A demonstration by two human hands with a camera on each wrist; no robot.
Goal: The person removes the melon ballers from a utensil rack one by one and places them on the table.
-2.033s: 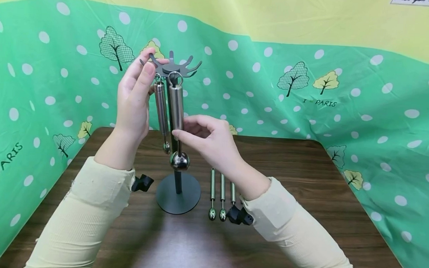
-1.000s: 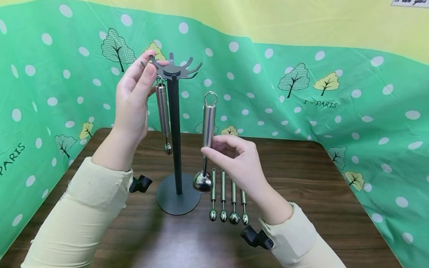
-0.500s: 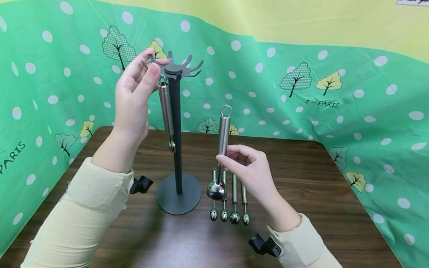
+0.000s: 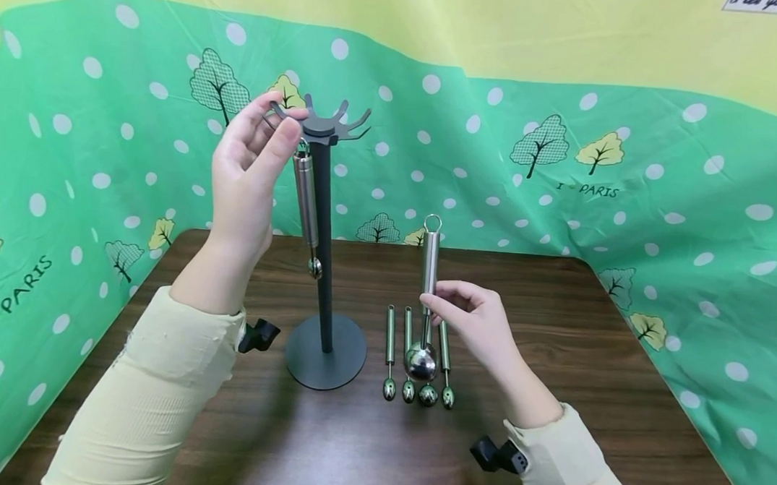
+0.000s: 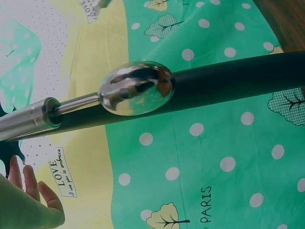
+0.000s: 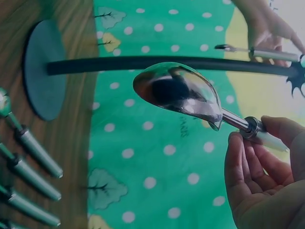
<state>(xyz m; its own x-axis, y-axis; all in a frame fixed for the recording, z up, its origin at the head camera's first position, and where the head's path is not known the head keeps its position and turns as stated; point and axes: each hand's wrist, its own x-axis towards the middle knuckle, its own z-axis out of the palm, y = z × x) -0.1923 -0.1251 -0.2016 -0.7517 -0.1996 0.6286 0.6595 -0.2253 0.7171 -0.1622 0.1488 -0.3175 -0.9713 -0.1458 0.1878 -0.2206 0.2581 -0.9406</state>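
My left hand [image 4: 245, 167] pinches a prong of the dark grey utensil rack [image 4: 324, 297] at its top. A steel utensil [image 4: 307, 203] with a small oval head hangs by its ring just below these fingers; the left wrist view shows its shiny head [image 5: 137, 88] in front of the pole. Right of the rack, my right hand [image 4: 473, 318] pinches a steel ice cream scoop [image 4: 430, 262] by the lower handle. Its ring points up and its rounded bowl [image 6: 174, 88] hangs down, apart from the rack and in front of the utensils on the table.
Several smaller steel utensils [image 4: 390, 337] lie side by side on the dark wooden table [image 4: 522, 451], handles pointing away. The rack's round base [image 4: 326, 370] stands left of them. A green and yellow patterned cloth [image 4: 464, 144] hangs behind and around the table.
My right hand has taken the ice cream scoop off the rack, moving it right and down over the lying utensils. My left hand keeps hold at the rack's top.
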